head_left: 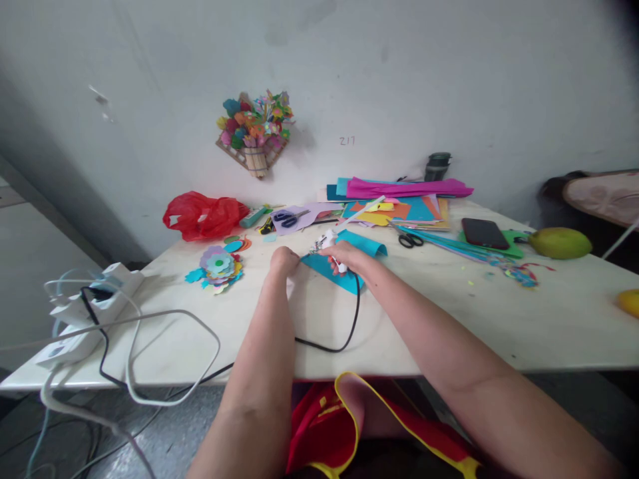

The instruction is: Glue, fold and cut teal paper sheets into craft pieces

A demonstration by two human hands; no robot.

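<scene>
My right hand (348, 255) is wrapped round a white hot glue gun (328, 239), its metal nozzle pointing left toward my other hand. A black cord (357, 313) hangs from the gun's handle and loops down across the table. Beneath the gun lies a sheet of blue paper (332, 274), its far right end curled up. At the sheet's left corner, the closed fingers of my left hand (283, 261) pinch the paper close to the nozzle. The fingertips there are small and partly hidden.
Left are paper flower cutouts (219, 264), a red plastic bag (202, 216) and power strips (74, 342) with tangled cables. Behind lie purple-handled scissors (287, 218) and stacked coloured paper (407, 189). Black scissors (411, 241), a phone (484, 233) and a green fruit (560, 243) are right.
</scene>
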